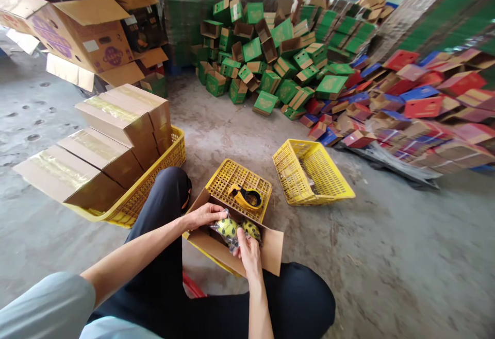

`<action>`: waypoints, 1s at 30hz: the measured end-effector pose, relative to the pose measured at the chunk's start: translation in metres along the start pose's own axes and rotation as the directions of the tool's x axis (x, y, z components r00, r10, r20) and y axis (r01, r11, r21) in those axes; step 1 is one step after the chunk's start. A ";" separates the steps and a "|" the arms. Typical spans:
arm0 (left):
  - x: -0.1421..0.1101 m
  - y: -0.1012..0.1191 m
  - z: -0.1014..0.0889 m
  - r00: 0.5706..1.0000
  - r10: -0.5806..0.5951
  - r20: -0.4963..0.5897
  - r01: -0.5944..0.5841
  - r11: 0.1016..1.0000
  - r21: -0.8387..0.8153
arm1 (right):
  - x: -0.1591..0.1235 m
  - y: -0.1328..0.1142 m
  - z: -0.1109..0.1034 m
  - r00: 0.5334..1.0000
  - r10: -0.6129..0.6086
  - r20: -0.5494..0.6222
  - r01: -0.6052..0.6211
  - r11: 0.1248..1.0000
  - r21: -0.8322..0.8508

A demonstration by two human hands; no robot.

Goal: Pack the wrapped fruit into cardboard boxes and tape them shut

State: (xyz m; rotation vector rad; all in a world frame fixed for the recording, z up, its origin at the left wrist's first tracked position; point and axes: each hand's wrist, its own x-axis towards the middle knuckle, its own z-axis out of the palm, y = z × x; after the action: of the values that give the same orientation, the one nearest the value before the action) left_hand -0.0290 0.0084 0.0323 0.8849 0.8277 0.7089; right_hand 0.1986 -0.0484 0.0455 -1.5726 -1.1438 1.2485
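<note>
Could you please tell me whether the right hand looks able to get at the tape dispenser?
Probably yes: the tape dispenser lies uncovered on the yellow crate beyond the open box, though the right hand holds a clear bag.

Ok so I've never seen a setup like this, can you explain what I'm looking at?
There's no machine here, just one picture from a camera on a seated person's head, looking forward and down. The left hand and right hand hold a clear-wrapped yellow thing with dark spots over an open cardboard box. Just beyond, a tape dispenser rests on a yellow crate. On the floor, the crate at left holds taped boxes; another crate stands at right. Piles of green boxes lie behind.
</note>
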 end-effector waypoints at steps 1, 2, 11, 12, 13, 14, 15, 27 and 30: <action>0.001 -0.002 -0.001 1.000 -0.008 -0.023 0.008 1.000 -0.001 | 0.001 -0.002 0.000 0.999 0.018 0.036 -0.019 1.000 0.010; 0.002 -0.003 -0.001 0.999 -0.019 -0.048 0.019 1.000 -0.001 | 0.002 -0.004 0.000 0.998 0.024 0.063 -0.026 0.999 0.026; 0.003 -0.006 -0.001 0.994 -0.083 -0.066 0.084 0.996 0.014 | 0.001 -0.001 0.002 0.981 -0.101 0.166 0.084 0.991 0.102; 0.003 -0.005 0.000 0.995 -0.084 -0.054 0.085 0.996 0.007 | 0.002 0.001 0.002 0.979 -0.103 0.176 0.090 0.993 0.081; 0.002 -0.003 0.001 0.995 -0.085 -0.044 0.085 0.996 -0.002 | 0.003 0.002 0.001 0.977 -0.108 0.186 0.098 0.993 0.063; 0.001 -0.002 0.001 0.996 -0.087 -0.035 0.087 0.996 -0.010 | 0.004 0.004 0.001 0.974 -0.117 0.193 0.109 0.993 0.052; 0.001 -0.001 0.001 0.995 -0.092 -0.027 0.092 0.996 -0.017 | 0.004 0.004 0.001 0.972 -0.130 0.194 0.123 0.991 0.049; -0.002 0.000 -0.005 0.988 -0.132 0.081 0.126 0.990 0.065 | 0.003 0.002 0.001 0.977 -0.051 0.205 0.037 0.997 0.069; -0.004 0.001 -0.005 0.968 -0.214 0.133 0.202 0.975 0.096 | 0.002 0.000 0.002 0.981 0.036 0.192 -0.049 0.997 0.065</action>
State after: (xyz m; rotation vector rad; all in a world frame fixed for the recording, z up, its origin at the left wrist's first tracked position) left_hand -0.0356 0.0072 0.0328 0.8958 0.8125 0.4252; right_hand 0.1969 -0.0462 0.0450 -1.4565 -1.1773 1.4775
